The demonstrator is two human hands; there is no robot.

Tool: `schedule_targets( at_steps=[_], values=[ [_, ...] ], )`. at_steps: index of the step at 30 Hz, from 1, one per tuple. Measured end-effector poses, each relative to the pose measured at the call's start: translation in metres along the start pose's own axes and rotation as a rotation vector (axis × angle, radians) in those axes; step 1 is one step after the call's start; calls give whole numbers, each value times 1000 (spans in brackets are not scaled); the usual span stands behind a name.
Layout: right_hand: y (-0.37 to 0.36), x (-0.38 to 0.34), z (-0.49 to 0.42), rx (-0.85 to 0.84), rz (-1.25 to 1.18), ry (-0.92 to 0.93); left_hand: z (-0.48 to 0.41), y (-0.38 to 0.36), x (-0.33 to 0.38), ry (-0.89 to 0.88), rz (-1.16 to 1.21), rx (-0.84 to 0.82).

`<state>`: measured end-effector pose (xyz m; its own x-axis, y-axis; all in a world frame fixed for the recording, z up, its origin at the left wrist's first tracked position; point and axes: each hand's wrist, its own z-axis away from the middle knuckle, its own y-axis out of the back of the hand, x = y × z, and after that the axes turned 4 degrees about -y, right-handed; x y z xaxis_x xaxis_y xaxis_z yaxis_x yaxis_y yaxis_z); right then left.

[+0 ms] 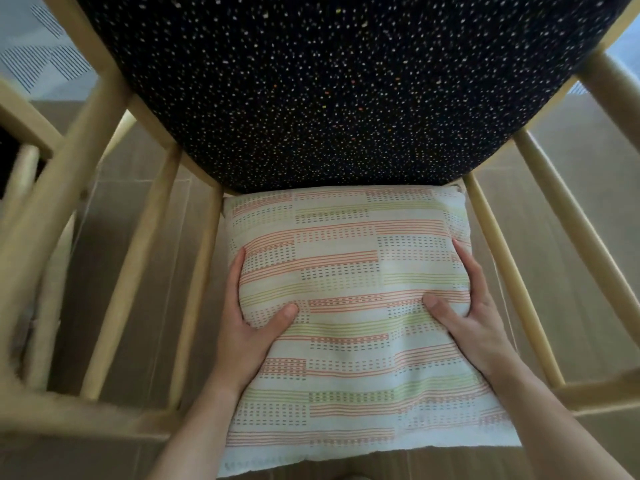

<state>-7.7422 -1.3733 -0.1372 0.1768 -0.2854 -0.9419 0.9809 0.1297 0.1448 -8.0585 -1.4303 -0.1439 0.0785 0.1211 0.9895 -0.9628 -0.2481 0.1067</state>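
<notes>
As a person leans over a pale wooden chair point(512, 271), both bare hands grasp a square cushion point(346, 265) printed with bands of orange, green and dark dashes on a whitish ground. The left hand point(249, 323) clasps the cushion's left edge, thumb pressed into the top fabric and fingers wrapped round the side. The right hand point(474, 317) mirrors it on the right edge, its thumb also dimpling the cover. The cushion lies flat across the seat area between the chair's side spindles point(194, 282), and its far edge touches the bottom of the backrest point(346, 81). That backrest is padded in dark fabric flecked with white, yellow and orange. The cushion's near edge reaches almost to the bottom of the view and hides the seat beneath. Tan plank floor point(588, 161) shows between the spindles on both sides, and a light rug point(41, 60) with dark striped patches lies at the upper left.
</notes>
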Motion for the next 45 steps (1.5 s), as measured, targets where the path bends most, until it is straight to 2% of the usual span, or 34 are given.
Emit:
schedule_targets(
  at_steps=[4, 12, 18, 24, 28, 34, 45],
  values=[
    [9, -64, 26, 18, 54, -44, 7, 17, 69, 43, -49, -17],
    [40, -289, 79, -35, 151, -285, 10, 47, 297, 272, -76, -41],
    [64, -435, 45, -98, 153, -473, -46, 53, 425, 477, -90, -87],
    [73, -530, -25, -214, 182, -626, -145, 58, 515, 628, -97, -221],
    [76, -572, -67, -235, 256, -710, -191, 60, 551, 733, -131, -266],
    [82, -616, -108, -264, 290, -820, -240, 50, 573, 777, -137, -319],
    [114, -643, -150, -332, 341, -887, -283, 16, 601, 853, -133, -388]
  ],
)
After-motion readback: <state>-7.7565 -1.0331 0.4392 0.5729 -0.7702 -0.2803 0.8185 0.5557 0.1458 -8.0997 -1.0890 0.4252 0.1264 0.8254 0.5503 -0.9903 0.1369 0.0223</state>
